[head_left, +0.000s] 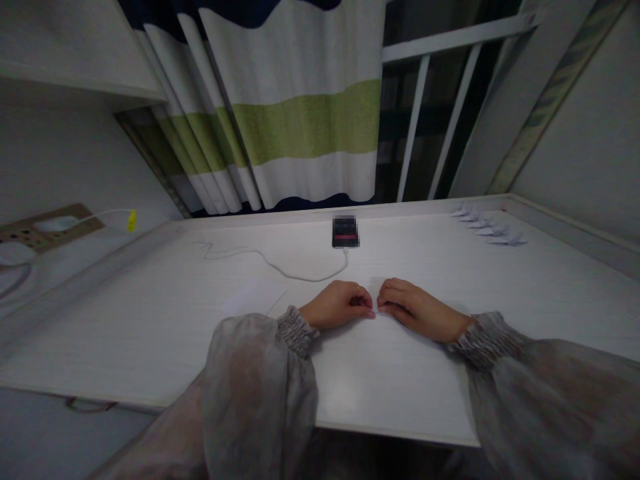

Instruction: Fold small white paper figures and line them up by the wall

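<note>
Close together over the middle of the white desk, my left hand and my right hand both have their fingers pinched. Between the fingertips is what looks like a small piece of white paper, mostly hidden and hard to tell from the desktop. A ring shows on my left hand. Left of that hand lie flat sheets of white paper. At the back right several folded paper pieces with pointed tips stand in a row.
Behind my hands a phone lies on the white desk, and a white cable runs from it to the left. A power strip is at the left wall. A striped curtain hangs by the barred window.
</note>
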`<state>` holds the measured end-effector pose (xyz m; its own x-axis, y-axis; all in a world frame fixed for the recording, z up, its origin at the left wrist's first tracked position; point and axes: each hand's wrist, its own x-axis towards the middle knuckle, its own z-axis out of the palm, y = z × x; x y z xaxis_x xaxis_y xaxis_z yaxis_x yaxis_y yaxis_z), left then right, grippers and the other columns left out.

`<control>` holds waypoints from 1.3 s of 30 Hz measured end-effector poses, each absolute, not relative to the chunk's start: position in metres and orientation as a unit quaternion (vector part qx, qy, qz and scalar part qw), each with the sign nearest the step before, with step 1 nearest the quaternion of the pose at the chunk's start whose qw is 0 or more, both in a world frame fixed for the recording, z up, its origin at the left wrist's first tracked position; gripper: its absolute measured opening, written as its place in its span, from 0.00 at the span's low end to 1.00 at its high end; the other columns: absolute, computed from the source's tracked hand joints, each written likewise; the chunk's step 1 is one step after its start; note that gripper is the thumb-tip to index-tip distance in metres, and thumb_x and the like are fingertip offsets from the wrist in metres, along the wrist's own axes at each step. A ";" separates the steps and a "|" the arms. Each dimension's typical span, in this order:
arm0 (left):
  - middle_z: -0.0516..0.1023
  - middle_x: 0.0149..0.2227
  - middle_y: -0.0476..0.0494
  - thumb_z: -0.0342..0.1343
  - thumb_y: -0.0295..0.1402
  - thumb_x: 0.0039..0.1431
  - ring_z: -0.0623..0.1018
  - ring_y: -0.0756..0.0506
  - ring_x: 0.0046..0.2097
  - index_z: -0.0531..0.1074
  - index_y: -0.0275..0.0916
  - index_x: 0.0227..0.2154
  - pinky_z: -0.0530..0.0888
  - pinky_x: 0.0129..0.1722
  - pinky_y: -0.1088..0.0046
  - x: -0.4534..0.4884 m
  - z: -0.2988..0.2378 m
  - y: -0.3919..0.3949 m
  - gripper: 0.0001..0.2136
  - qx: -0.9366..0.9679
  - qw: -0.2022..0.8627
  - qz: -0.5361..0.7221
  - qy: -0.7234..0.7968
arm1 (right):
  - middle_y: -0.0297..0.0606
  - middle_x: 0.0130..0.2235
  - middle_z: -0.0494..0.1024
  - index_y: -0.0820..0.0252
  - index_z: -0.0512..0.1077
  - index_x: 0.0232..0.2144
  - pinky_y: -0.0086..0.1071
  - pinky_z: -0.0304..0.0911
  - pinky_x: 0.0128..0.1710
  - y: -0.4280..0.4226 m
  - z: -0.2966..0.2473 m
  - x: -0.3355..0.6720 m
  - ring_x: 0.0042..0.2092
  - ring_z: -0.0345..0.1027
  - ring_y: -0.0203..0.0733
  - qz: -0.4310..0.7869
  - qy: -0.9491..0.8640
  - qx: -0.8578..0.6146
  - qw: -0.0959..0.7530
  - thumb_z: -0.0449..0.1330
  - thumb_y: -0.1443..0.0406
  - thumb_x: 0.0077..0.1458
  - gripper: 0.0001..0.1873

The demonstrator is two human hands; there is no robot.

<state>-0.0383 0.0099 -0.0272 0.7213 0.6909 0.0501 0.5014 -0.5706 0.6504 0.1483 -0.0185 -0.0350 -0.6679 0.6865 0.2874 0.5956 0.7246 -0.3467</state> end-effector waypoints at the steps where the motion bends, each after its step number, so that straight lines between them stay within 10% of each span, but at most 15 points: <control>1: 0.71 0.24 0.50 0.55 0.38 0.46 0.68 0.53 0.27 0.72 0.35 0.29 0.63 0.29 0.78 -0.038 -0.027 0.010 0.11 0.873 0.315 0.152 0.340 | 0.42 0.32 0.68 0.63 0.67 0.29 0.36 0.58 0.37 -0.018 -0.036 0.149 0.36 0.59 0.41 0.112 -0.906 -0.353 0.203 0.47 0.68 0.55 0.09; 39: 0.72 0.22 0.48 0.54 0.32 0.45 0.68 0.53 0.24 0.72 0.33 0.25 0.62 0.26 0.78 -0.039 -0.024 0.009 0.07 0.868 0.277 0.113 0.397 | 0.38 0.33 0.61 0.60 0.61 0.22 0.36 0.59 0.38 -0.013 -0.039 0.141 0.35 0.58 0.38 0.228 -0.846 -0.438 0.201 0.50 0.69 0.50 0.06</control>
<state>-0.0394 0.0088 -0.0239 0.6592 0.7516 -0.0235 0.6261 -0.5313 0.5708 0.1408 -0.0129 -0.0393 -0.5346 0.8334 0.1401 0.6495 0.5112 -0.5629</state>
